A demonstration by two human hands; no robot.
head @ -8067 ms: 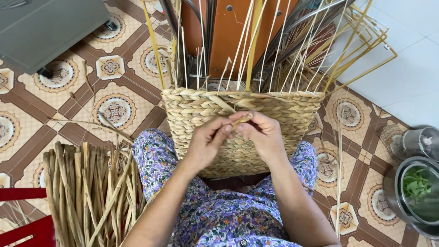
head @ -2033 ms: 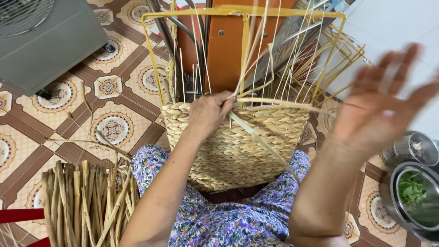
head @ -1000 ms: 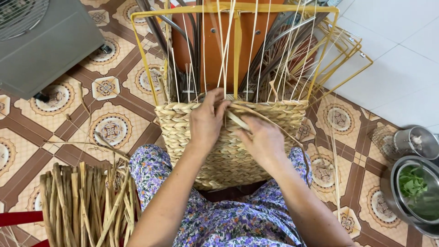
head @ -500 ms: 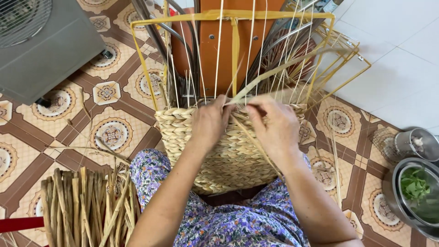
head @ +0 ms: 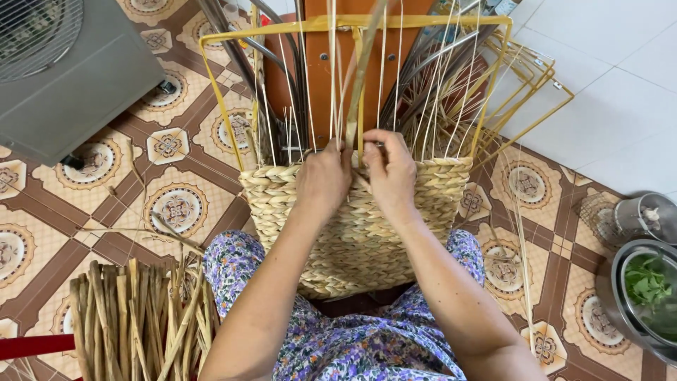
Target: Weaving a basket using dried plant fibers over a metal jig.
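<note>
A half-woven straw basket rests on my lap, built on a yellow wire frame with thin upright strands rising from its rim. My left hand and my right hand sit side by side at the middle of the rim. Both pinch one flat dried reed strand that stands almost straight up between the uprights. My forearms cover much of the basket's front.
A bundle of dried reeds lies at my lower left. A grey fan housing stands at the upper left. A metal bowl of green leaves and a small metal pot sit on the patterned tile floor at the right. An orange wooden piece stands behind the basket.
My right hand came down from the air to the rim and joined the left. The reed strand, slanting to the right half a second ago, now stands upright.
</note>
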